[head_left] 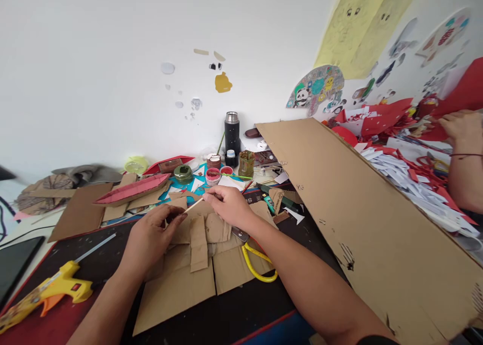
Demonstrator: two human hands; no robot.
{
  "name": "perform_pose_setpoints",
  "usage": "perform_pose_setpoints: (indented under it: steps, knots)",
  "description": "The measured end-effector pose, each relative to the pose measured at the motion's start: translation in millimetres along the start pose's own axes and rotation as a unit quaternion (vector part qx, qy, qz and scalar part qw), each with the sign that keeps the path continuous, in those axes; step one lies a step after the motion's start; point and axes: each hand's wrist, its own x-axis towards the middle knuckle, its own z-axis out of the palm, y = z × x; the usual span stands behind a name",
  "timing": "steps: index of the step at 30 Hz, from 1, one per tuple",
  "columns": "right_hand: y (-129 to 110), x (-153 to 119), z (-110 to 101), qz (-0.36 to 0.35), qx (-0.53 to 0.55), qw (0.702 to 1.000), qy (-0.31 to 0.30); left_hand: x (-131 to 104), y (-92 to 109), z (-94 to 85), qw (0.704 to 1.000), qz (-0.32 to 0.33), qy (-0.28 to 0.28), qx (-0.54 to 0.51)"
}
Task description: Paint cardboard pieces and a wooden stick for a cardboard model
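Observation:
A thin pale stick (193, 205) is held between both hands above the cardboard pieces. My left hand (154, 234) pinches its lower left end, and my right hand (229, 204) pinches its upper right end. Beneath them lie several cut pieces of brown cardboard (175, 292), with a narrow strip (198, 244) on top. Scissors with yellow handles (260, 269) rest on the cardboard below my right forearm, their blades partly hidden.
A yellow glue gun (62, 284) lies at the left. Behind the hands stand paint jars (213, 176) and a black flask (232, 136). A large cardboard sheet (362, 209) fills the right side; another person's hand (462, 128) is beyond it, beside paper strips.

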Motion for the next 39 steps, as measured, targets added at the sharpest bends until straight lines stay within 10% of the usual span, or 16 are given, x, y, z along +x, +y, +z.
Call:
perform_pose_setpoints:
  steps: [39]
  knots:
    - [-7, -2, 2, 0.008, 0.009, 1.000, 0.007, -1, -6, 2.6, 0.999, -0.006, -0.001, 0.032]
